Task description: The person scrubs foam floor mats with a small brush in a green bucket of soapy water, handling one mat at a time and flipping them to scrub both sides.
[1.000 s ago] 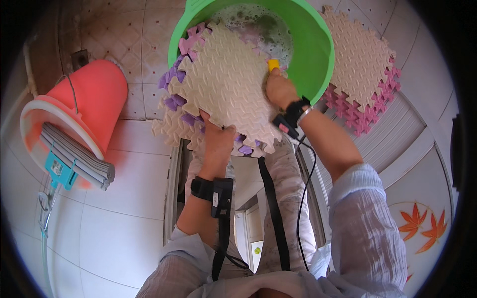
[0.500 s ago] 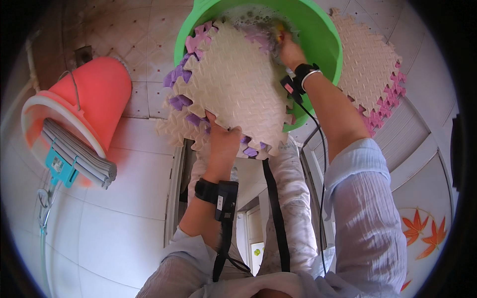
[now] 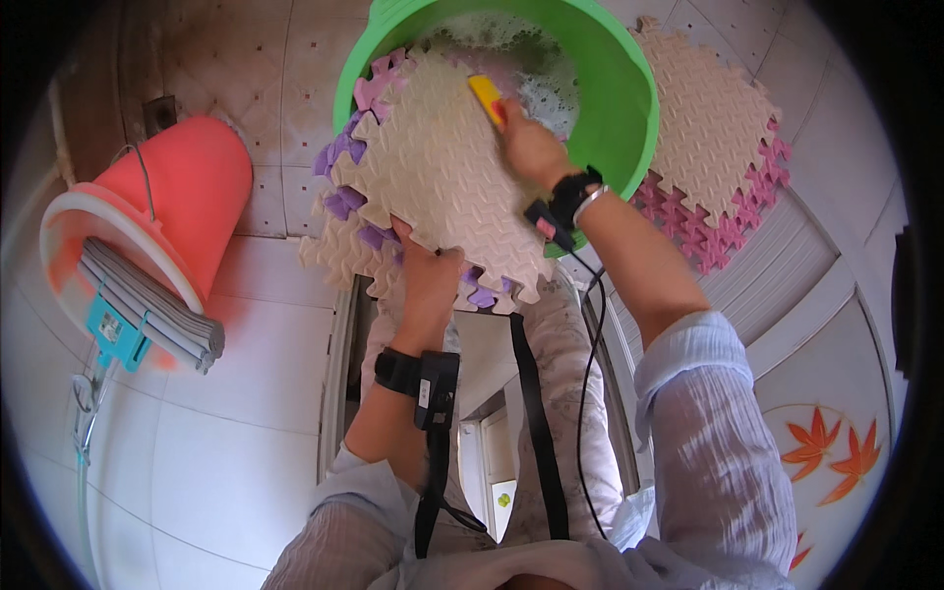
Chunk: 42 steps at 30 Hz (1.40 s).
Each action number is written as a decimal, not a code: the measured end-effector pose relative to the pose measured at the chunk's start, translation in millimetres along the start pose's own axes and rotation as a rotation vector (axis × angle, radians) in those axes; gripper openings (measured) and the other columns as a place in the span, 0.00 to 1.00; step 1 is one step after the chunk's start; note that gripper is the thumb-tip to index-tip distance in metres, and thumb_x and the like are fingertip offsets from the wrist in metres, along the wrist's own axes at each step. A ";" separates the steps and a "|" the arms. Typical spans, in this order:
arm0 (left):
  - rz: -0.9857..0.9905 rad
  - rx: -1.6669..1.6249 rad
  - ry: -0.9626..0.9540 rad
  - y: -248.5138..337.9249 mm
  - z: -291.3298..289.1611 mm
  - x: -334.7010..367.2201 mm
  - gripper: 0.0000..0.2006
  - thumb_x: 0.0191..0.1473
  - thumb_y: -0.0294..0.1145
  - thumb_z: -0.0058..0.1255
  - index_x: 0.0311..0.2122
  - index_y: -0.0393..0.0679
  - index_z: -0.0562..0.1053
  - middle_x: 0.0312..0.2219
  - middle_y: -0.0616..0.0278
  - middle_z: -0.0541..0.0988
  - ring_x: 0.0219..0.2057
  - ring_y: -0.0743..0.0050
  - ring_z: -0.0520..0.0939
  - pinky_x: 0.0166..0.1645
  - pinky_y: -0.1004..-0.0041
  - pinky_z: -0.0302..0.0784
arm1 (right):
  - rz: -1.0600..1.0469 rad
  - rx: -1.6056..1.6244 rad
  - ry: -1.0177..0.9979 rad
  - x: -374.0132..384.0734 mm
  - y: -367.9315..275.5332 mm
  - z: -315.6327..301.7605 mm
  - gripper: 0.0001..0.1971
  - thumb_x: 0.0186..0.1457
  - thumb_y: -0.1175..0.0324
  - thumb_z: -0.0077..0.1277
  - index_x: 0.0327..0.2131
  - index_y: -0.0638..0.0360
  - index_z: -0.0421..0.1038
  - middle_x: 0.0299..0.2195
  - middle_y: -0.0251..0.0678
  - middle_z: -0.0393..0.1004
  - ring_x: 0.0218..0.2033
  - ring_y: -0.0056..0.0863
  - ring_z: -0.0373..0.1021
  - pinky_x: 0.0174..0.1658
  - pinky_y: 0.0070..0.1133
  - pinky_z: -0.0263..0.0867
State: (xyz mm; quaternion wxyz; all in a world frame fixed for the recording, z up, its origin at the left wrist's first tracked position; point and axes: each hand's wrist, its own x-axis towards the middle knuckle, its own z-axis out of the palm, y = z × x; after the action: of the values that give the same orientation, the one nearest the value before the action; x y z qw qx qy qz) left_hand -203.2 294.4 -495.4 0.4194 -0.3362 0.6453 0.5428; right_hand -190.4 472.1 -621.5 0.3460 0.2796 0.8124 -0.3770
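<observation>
A cream foam puzzle mat [image 3: 442,167] with jagged interlocking edges leans over the near left side of a green basin [image 3: 615,147]. My left hand [image 3: 429,280] pinches its near edge, thumb on top. More foam mats with purple edges [image 3: 344,202] lie beneath it. My right hand [image 3: 534,147] is closed around a yellow and red scrubbing brush [image 3: 485,98], which rests on the mat's upper right part. Its underside is hidden. Sudsy water [image 3: 531,59] shows at the far side of the basin.
A stack of cream and pink foam mats [image 3: 708,128] lies right of the basin. At the left, a coral-red bucket [image 3: 187,187] lies tipped over, with a grey sponge mop [image 3: 147,295] at its mouth. A cabinet door [image 3: 826,413] with orange leaf pictures is on the right.
My right hand has come out of the suds, bringing the brush nearer and left onto the mat. My left hand keeps its hold on the mat's edge.
</observation>
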 end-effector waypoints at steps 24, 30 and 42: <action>1.140 1.413 -0.058 176.2 44.4 -164.1 0.27 0.32 0.17 0.50 0.45 0.44 0.71 0.32 0.60 0.76 0.28 0.63 0.74 0.31 0.71 0.71 | 0.368 0.975 -0.120 -163.1 47.1 -123.0 0.09 0.56 0.72 0.41 0.41 0.61 0.60 0.23 0.35 0.71 0.13 0.18 0.65 0.16 0.15 0.59; 1.273 1.610 -0.063 149.4 31.2 -129.1 0.24 0.33 0.19 0.49 0.42 0.48 0.74 0.40 0.60 0.74 0.34 0.61 0.73 0.37 0.69 0.70 | 0.386 1.285 -0.048 -169.3 85.2 -134.6 0.09 0.58 0.70 0.38 0.41 0.60 0.59 0.24 0.42 0.73 0.11 0.19 0.61 0.13 0.15 0.56; 0.999 1.420 0.458 65.5 -22.7 -69.6 0.31 0.41 0.20 0.50 0.54 0.36 0.56 0.49 0.47 0.65 0.46 0.51 0.69 0.53 0.61 0.61 | -0.181 0.253 -0.086 -139.9 36.0 -39.6 0.13 0.54 0.68 0.43 0.43 0.61 0.58 0.23 0.50 0.71 0.27 0.49 0.69 0.30 0.40 0.62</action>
State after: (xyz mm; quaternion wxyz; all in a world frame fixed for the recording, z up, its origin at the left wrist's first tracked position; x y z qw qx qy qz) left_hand -236.1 282.7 -403.6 0.1044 0.2224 0.9678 0.0548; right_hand -94.0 497.1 -509.5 0.3072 0.2301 0.7646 -0.5178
